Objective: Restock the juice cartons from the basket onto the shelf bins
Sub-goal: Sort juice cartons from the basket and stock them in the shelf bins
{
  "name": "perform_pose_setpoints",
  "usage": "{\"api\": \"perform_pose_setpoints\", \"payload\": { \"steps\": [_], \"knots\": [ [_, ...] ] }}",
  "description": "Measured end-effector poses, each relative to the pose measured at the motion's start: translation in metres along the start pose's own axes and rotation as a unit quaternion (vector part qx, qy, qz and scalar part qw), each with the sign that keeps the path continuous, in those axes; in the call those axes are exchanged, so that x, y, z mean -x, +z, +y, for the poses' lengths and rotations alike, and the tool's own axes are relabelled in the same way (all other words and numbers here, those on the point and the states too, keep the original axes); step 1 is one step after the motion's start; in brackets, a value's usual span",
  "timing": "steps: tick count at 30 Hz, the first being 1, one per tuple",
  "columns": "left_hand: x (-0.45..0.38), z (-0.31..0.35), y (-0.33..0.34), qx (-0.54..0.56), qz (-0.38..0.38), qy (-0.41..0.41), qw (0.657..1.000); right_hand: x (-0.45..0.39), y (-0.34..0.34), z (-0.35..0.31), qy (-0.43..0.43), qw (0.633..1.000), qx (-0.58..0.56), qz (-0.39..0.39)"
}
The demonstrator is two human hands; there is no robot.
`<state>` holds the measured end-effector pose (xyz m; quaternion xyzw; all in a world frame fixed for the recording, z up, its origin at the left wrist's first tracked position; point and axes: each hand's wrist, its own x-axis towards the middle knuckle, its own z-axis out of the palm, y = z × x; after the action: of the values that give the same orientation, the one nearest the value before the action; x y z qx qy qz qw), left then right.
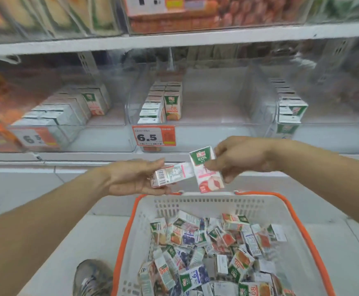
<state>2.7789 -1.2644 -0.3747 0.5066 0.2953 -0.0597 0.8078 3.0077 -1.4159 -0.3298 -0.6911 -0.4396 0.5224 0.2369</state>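
Both gripping, left hand [131, 178] (barcoded) carton [170, 175]

Bright, flat, whitish store lighting all over, hardly any hard shadows to be seen. Heavy blur is found on the upper shelf [174, 37] and far left bins [35, 116]; glare is smeared across the clear plastic fronts. Edges are bent by wide-angle distortion. The basket [217, 201] is rendered sharper.
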Motion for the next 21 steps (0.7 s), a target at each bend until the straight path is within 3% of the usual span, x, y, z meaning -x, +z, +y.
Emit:
{"api": "perform_pose_setpoints", "payload": {
  "steps": [3, 6, 11, 15, 21],
  "knots": [
    [0.019, 0.036, 0.006, -0.119, -0.058, -0.004, 0.991, 0.023, 0.001, -0.006, -0.025, 0.996, -0.089, 0.017],
    [0.031, 0.039, 0.015, -0.152, -0.077, 0.012, 0.985, 0.033, 0.013, -0.004, -0.019, 0.983, -0.183, 0.017],
    [0.03, 0.027, 0.014, -0.128, 0.036, 0.091, 0.987, 0.024, 0.014, 0.004, -0.045, 0.945, -0.316, 0.071],
    [0.024, 0.036, 0.018, -0.004, 0.153, 0.137, 0.979, 0.022, 0.015, 0.011, -0.083, 0.925, -0.365, 0.064],
    [0.029, 0.038, 0.025, 0.048, 0.152, 0.188, 0.969, 0.018, 0.02, 0.005, -0.135, 0.915, -0.375, 0.054]
  ]
}}
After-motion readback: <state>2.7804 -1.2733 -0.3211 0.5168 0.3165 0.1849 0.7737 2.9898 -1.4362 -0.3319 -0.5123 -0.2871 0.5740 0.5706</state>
